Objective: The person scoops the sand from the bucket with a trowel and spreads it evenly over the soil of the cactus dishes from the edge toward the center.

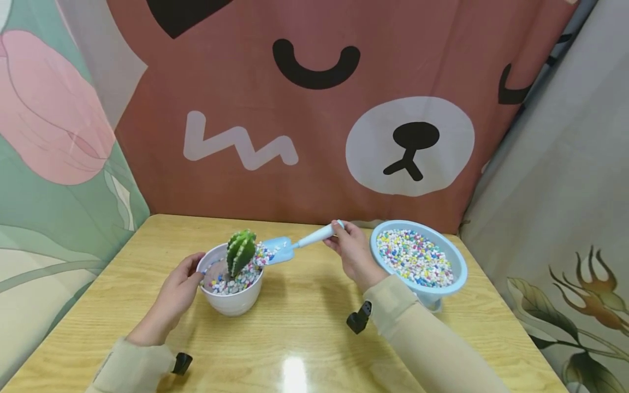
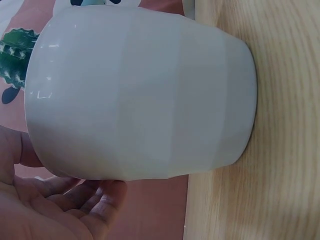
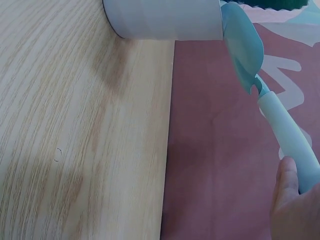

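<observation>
A white flower pot [image 1: 235, 303] stands on the table with a green cactus [image 1: 241, 252] in it. Colored pebbles [image 1: 235, 284] cover part of the soil, while a brown patch shows at the left. My left hand [image 1: 179, 286] grips the pot's rim from the left, thumb at the edge and fingers along the outer wall [image 2: 125, 95]. In my right hand [image 1: 355, 252] is a light blue trowel [image 1: 280, 250], held by its pale handle [image 3: 287, 132]. Its blade reaches the pot's right rim, and pebbles lie at its tip beside the cactus.
A light blue tub [image 1: 459, 273] full of multicolored pebbles stands right of my right forearm. The wooden table [image 1: 304, 327] meets a brown bear-print curtain [image 1: 236, 185] at its back edge. More printed cloth hangs at both sides.
</observation>
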Demonstrator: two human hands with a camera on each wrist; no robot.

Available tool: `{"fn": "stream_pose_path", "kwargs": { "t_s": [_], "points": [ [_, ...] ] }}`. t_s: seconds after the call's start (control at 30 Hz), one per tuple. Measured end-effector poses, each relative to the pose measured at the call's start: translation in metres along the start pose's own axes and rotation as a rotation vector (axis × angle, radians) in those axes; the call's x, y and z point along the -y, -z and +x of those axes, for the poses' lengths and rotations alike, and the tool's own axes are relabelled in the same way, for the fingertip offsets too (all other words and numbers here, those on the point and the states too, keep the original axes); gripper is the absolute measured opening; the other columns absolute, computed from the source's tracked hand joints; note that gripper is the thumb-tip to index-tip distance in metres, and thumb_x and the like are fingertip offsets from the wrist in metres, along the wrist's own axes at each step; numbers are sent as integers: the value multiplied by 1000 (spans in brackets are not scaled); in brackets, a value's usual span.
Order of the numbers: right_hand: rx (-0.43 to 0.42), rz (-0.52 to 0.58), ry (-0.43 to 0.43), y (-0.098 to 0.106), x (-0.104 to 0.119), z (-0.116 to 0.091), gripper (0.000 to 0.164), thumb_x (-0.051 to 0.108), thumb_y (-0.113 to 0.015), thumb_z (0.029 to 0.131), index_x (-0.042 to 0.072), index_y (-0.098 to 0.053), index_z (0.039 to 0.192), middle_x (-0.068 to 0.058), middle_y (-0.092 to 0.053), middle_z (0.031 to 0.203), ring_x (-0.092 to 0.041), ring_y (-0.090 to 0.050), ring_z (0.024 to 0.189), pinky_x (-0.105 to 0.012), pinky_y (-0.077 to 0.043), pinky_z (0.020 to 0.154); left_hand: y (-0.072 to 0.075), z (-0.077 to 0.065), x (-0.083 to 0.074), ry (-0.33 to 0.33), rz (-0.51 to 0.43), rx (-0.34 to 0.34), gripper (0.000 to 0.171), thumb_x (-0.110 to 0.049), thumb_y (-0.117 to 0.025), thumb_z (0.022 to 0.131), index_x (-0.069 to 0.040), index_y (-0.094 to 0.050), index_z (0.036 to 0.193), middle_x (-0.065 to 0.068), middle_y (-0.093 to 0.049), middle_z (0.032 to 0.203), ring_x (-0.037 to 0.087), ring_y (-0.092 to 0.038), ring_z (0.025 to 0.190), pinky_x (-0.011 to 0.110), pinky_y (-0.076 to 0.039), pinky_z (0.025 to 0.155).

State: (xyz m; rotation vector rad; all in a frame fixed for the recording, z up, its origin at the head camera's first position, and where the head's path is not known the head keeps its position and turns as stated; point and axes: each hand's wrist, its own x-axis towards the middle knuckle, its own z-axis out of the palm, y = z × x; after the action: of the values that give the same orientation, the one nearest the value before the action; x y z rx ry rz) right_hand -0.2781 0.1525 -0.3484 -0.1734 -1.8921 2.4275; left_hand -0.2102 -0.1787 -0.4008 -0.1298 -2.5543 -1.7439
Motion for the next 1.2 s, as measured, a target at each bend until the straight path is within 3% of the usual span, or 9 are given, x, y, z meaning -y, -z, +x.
{"fn": "stream_pose_path", "kwargs": {
  "t_s": [0.5,1.2],
  "points": [
    [47,-131,93,-5,10,-6,28,17,-53,100,-4,-55,119,-17,-59,111,-18,-63,88,-29,-54,82,2,3,2,-4,-36,22,48,1,-32,98,13,-25,145,32,-31,146,41,-26,137,55,-24,110],
    [66,-190,140,-10,17,-10,29,17,-55,100,-4,-56,120,-18,-60,110,-22,-64,92,-33,-54,84,2,12,3,25,-71,71,47,-4,-28,101,8,-28,146,28,-31,148,39,-29,137,56,-24,110]
  ]
}}
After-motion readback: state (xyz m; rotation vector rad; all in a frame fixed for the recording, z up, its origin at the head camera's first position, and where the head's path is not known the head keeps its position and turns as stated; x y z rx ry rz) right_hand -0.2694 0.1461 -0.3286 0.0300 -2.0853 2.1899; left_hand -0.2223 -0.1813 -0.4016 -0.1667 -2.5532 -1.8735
